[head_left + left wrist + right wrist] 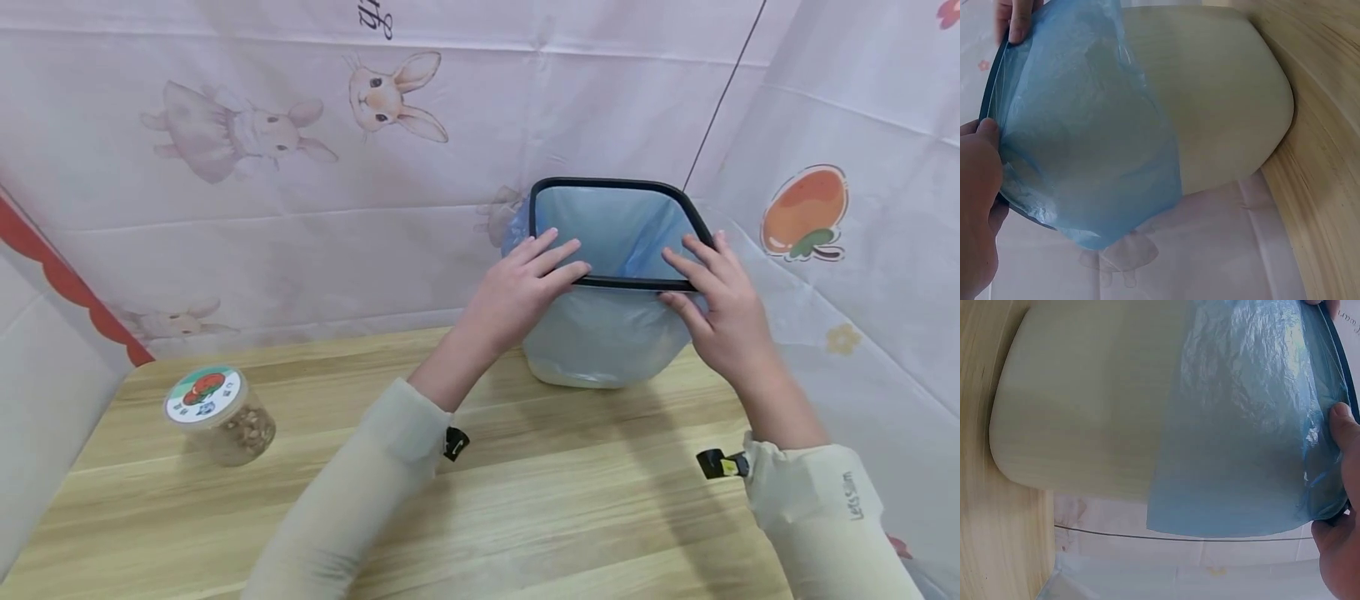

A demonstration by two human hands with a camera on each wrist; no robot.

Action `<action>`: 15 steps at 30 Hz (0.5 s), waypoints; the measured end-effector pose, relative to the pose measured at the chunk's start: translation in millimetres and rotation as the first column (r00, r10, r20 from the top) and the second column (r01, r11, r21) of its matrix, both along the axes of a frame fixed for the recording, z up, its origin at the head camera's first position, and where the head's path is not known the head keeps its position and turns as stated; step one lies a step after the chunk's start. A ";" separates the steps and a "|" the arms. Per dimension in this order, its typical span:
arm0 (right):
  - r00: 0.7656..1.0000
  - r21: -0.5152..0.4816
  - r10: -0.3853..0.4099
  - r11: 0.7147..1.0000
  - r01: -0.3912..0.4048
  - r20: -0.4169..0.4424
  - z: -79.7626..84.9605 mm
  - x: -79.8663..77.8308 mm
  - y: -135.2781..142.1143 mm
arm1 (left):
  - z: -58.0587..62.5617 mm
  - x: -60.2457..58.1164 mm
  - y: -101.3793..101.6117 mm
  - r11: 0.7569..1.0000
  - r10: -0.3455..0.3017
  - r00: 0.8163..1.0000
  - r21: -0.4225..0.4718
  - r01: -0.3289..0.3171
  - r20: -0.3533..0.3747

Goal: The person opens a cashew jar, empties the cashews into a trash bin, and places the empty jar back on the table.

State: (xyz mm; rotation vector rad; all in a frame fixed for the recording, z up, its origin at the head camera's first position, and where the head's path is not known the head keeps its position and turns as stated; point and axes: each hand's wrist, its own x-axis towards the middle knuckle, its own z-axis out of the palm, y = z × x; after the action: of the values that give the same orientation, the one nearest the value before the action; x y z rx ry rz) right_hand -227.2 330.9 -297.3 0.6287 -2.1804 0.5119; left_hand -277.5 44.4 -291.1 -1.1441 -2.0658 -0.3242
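A pale trash can (1216, 94) stands on the wooden table near the back. Its mouth is lined with a thin blue trash bag (1235, 437), which hangs folded down over the upper outside wall. Around the opening runs a black rim ring (615, 182). My left hand (517, 292) grips this ring at the front left, fingers reaching over into the mouth and thumb outside. At the front right, my right hand (723, 308) holds the ring, its thumb (1341, 415) pressing the bag from outside.
A clear jar (247, 433) with brown pieces inside and a tomato-printed lid is at the table's left. Behind the can hangs a pinkish sheet (420, 200) with rabbit prints, and another sheet (885, 308) closes off the right side.
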 end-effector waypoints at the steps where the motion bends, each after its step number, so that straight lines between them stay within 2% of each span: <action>1: 1.000 0.002 0.003 1.000 -0.003 -0.005 0.2 0.3 -1.7 | -0.4 0.4 -1.6 1.000 0.004 1.000 0.000 -0.004 -0.006; 8: 0.999 -0.015 0.005 1.000 -0.005 0.032 -0.1 -0.4 -13.0 | 0.0 2.3 -11.8 0.999 0.033 0.998 0.024 -0.032 -0.047; 15: 1.000 -0.020 0.018 1.000 -0.017 0.024 -0.4 -2.0 -24.3 | 1.8 6.6 -24.1 0.998 0.043 0.998 0.038 -0.041 -0.035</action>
State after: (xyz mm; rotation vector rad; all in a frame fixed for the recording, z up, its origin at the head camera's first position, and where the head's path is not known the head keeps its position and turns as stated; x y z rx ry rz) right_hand -229.2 306.6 -297.7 0.6340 -2.1918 0.5525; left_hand -270.9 20.3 -289.4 -1.0757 -2.0417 -0.3180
